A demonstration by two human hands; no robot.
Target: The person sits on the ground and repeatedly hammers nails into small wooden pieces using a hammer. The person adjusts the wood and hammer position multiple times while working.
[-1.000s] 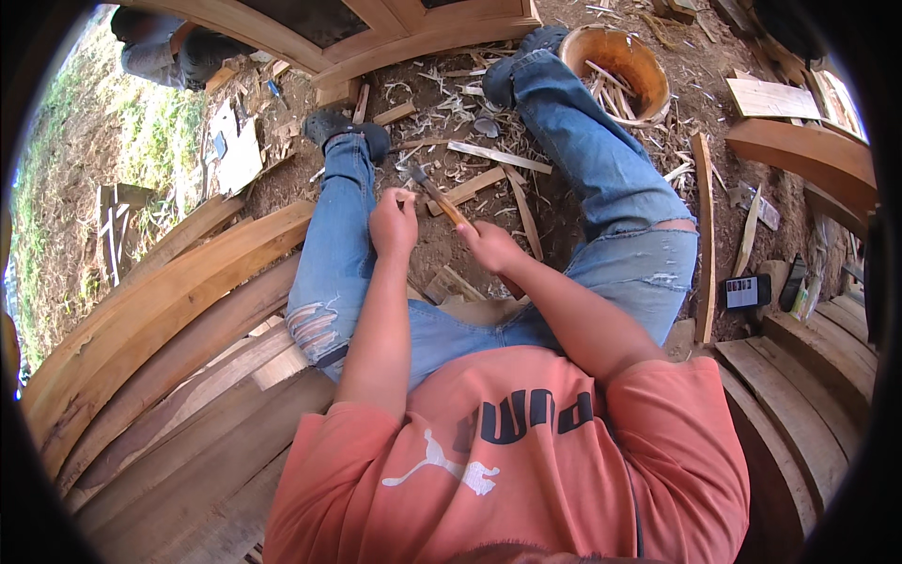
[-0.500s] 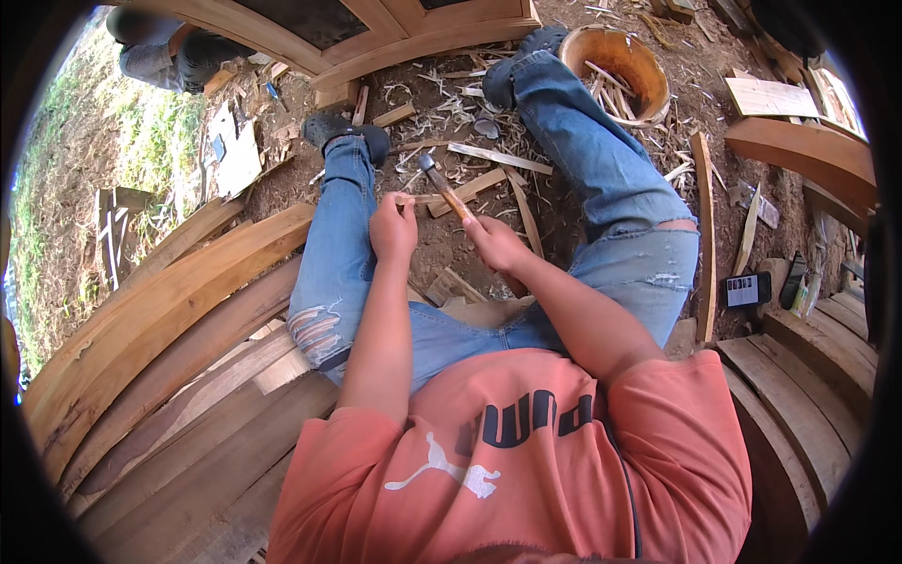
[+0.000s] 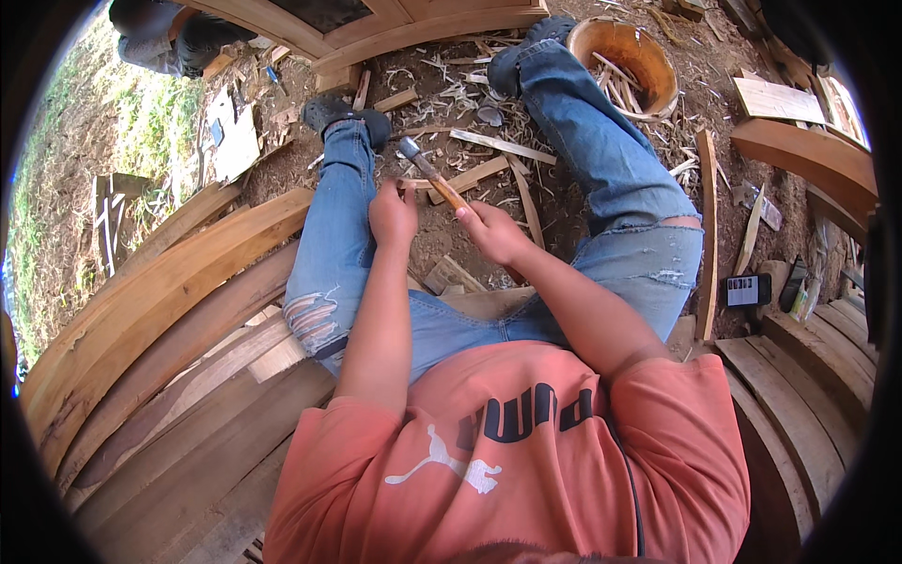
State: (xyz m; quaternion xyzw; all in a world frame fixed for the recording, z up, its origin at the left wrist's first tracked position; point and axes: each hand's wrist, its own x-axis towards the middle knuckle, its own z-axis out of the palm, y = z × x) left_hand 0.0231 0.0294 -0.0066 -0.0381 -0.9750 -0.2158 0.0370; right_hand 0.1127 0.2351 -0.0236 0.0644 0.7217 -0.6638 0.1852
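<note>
My right hand (image 3: 491,233) is closed around the handle of a hammer (image 3: 438,179), whose metal head points up and left, close to my left hand. The fingers of my left hand (image 3: 393,214) are pinched together beside my left shin. A thin, pale sliver seems to stick out from them toward the hammer, but what they hold is too small to make out. Both hands are above the dirt floor between my legs. Below them lie wood offcuts (image 3: 451,276) and a short board (image 3: 477,176).
A round tub (image 3: 665,70) holding wood scraps stands by my right foot. Ahead is a wooden panelled frame (image 3: 432,41). Long planks (image 3: 169,301) lie on the left; curved timber (image 3: 799,155) and a phone (image 3: 748,289) are on the right. Another person (image 3: 178,47) sits far left.
The hammer's head has swung slightly left and up toward my left hand. My right hand has shifted a little with it. My left hand stays pinched in nearly the same place.
</note>
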